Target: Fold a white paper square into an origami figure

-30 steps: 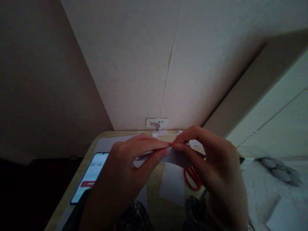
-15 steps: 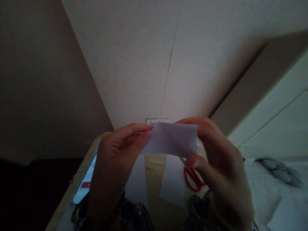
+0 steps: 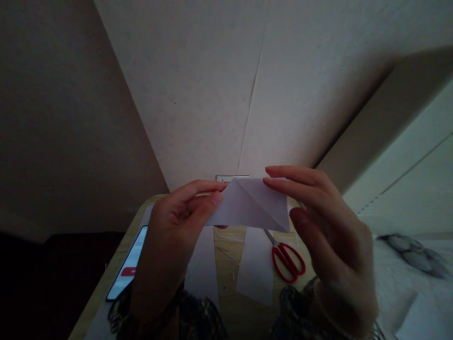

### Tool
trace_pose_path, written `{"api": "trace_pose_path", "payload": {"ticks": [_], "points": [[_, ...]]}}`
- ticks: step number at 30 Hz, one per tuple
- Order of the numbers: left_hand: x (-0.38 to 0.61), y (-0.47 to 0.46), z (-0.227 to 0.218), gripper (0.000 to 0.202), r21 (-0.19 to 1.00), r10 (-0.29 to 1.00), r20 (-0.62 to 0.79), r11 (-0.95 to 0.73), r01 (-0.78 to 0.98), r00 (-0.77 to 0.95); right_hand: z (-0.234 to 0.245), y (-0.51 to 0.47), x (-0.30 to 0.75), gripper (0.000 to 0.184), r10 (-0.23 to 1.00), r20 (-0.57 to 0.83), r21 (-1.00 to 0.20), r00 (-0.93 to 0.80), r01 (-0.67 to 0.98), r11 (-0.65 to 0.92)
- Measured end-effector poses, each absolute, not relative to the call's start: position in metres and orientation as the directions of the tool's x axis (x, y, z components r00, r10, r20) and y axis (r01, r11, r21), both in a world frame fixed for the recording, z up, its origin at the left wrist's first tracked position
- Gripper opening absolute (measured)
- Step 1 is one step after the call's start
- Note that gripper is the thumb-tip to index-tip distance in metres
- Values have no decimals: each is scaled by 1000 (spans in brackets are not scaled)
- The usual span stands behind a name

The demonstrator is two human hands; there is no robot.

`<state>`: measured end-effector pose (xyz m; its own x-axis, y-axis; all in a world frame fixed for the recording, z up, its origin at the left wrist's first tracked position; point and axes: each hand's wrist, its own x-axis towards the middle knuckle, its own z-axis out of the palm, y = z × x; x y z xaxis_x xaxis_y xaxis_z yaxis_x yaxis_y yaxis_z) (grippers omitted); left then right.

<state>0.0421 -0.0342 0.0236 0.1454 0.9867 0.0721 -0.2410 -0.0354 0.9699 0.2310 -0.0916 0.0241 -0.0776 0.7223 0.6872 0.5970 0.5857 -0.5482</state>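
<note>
A small folded sheet of white paper [image 3: 247, 205] is held up above the table, a diagonal crease running across it and its left side slanting. My left hand [image 3: 184, 222] pinches its left edge between thumb and fingers. At the right end is my right hand [image 3: 322, 226], its fingers stretched out and apart from the thumb. Two of those fingertips rest at the paper's upper right edge, and the thumb is off the sheet by its right side. Below the paper lie scissors with red handles [image 3: 288, 262].
More white paper pieces [image 3: 255, 269] lie on the wooden table [image 3: 228, 283]. A lit phone [image 3: 127, 269] sits at the left edge, partly behind my left wrist. The wall [image 3: 198, 94] rises close behind, with a socket plate [image 3: 222, 178] low on it.
My right thumb has let go of the paper's lower right corner, and my right fingers have come from behind to its front upper edge. My left hand keeps its pinch.
</note>
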Motion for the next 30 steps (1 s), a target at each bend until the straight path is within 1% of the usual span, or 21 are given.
{"api": "trace_pose_path", "payload": {"ticks": [2, 6, 9, 12, 14, 18, 21, 24, 27, 29, 30], "points": [[42, -34, 23, 10, 967, 983, 113, -74, -244, 147, 23, -92, 231, 50, 726, 684, -555, -72, 595, 582], [45, -35, 24, 14, 963, 978, 133, -88, -255, 163, 21, -89, 229, 52, 747, 655, -570, -118, 571, 590], [48, -34, 23, 8, 966, 969, 131, -77, -247, 210, 20, -86, 227, 51, 738, 663, -562, -127, 566, 603], [48, -34, 21, 8, 980, 960, 136, -94, -175, 246, 19, -85, 224, 41, 723, 678, -551, -128, 563, 616], [48, -35, 20, 11, 988, 960, 132, -106, -116, 246, 19, -86, 223, 39, 729, 672, -550, -130, 572, 608], [49, -39, 18, 17, 989, 954, 140, -120, -92, 266, 20, -86, 219, 41, 724, 681, -502, -110, 649, 571], [49, -41, 18, 20, 981, 954, 193, -192, -25, 230, 20, -86, 218, 44, 696, 711, -449, -96, 700, 556], [47, -40, 20, 23, 959, 933, 249, -275, 70, 259, 20, -85, 220, 47, 673, 737, -426, -61, 731, 533], [47, -38, 22, 26, 943, 916, 261, -309, 121, 305, 18, -84, 220, 51, 652, 758, -449, -14, 714, 537], [48, -38, 23, 27, 956, 919, 234, -277, 96, 317, 16, -85, 218, 56, 648, 761, -499, 39, 674, 546], [49, -39, 22, 26, 971, 926, 201, -232, 62, 320, 14, -85, 217, 58, 646, 761, -524, 65, 649, 552]]}}
